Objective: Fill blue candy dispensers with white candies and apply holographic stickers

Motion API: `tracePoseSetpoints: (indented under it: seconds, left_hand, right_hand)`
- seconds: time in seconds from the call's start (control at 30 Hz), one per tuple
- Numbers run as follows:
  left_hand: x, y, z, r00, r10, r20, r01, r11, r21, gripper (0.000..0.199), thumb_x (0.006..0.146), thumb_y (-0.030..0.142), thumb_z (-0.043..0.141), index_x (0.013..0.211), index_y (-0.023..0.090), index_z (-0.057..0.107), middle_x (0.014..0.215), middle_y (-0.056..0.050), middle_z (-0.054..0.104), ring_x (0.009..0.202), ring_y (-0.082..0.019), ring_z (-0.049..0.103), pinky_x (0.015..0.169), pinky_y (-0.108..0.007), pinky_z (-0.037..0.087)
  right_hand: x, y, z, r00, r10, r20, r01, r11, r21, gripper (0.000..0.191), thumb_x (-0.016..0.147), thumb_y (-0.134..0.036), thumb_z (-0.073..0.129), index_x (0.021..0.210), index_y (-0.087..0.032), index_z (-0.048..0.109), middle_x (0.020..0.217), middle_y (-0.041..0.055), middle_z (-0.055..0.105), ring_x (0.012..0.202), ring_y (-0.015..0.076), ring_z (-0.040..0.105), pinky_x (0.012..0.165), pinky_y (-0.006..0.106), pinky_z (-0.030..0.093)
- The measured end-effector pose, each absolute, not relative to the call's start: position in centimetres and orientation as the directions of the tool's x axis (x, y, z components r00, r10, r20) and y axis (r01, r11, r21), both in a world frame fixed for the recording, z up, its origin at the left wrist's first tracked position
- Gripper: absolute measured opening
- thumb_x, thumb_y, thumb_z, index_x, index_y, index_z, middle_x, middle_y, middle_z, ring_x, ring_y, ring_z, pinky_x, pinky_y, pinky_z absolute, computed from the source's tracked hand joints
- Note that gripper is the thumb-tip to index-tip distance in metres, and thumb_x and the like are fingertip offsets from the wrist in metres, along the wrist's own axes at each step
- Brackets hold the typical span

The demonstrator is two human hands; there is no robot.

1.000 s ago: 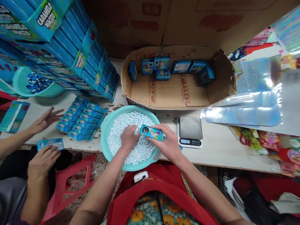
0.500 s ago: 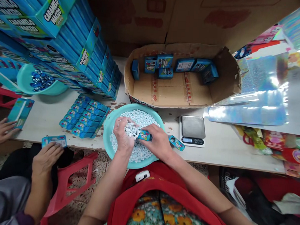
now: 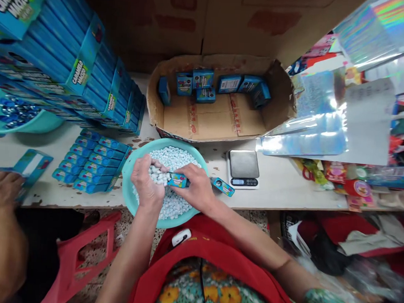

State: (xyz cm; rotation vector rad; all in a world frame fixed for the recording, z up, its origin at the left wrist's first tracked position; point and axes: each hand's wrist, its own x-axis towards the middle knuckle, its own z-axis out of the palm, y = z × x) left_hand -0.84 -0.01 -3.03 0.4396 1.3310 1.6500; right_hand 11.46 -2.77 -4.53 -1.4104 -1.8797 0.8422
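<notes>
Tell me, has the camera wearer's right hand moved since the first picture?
Yes. Judged against the digital scale, the right hand has moved left, away from it and further over the bowl, with the blue box in its grip.

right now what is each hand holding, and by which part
The left hand cups a heap of white pellets; the right hand grips a small blue box by the end away from them.
</notes>
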Motion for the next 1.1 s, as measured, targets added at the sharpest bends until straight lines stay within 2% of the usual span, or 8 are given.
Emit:
tracePoseSetpoints:
  seconds: [0.4,0.73,0.93,1.1]
  left_hand:
    - [0.1,0.5,-2.7,-0.492,0.851,-0.187,-0.334,0.014,0.942,0.027,0.079,0.038,0.062,0.068,0.018,0.048,0.056,0.005,0.048,0.052,-0.009,0.052,0.057,-0.024,0.047]
    - [-0.3,1.2,-2.9,-0.517,0.849,-0.113,-0.245,-0.021,0.969,0.03,0.079,0.039,0.065,0.068,0.017,0.047,0.052,0.007,0.042,0.043,-0.006,0.04,0.041,-0.019,0.034]
    - [-0.1,1.0,-2.6,-0.5,0.852,-0.157,-0.328,-0.018,0.945,0.032,0.08,0.039,0.065,0.068,0.018,0.044,0.051,0.008,0.039,0.04,-0.004,0.034,0.037,-0.018,0.026]
    - [-0.4,0.9,-2.3,-0.401,0.885,-0.236,-0.4,0.062,0.914,0.032,0.078,0.04,0.067,0.069,0.018,0.044,0.049,0.008,0.037,0.039,-0.005,0.031,0.035,-0.017,0.024]
  right_hand:
    - [12.1,-2.3,-4.6,-0.212,0.972,0.105,0.533,0.205,-0.821,0.03,0.072,-0.028,0.074,0.1,-0.023,0.064,0.095,0.0039,0.065,0.093,0.0223,0.06,0.083,0.037,0.046]
    - [11.1,-1.7,-4.5,-0.225,0.972,0.066,0.514,0.175,-0.84,0.032,0.07,-0.024,0.075,0.101,-0.021,0.066,0.095,0.0041,0.065,0.094,0.0221,0.059,0.085,0.037,0.046]
    - [11.3,-1.4,-4.8,-0.197,0.975,0.106,0.434,0.184,-0.882,0.032,0.07,-0.022,0.075,0.101,-0.022,0.066,0.095,0.0039,0.064,0.094,0.0216,0.059,0.085,0.036,0.047]
    - [12.0,-1.1,-5.9,-0.195,0.974,0.117,0.321,0.176,-0.931,0.032,0.071,-0.022,0.075,0.101,-0.022,0.066,0.096,0.0036,0.063,0.093,0.0198,0.059,0.086,0.035,0.048]
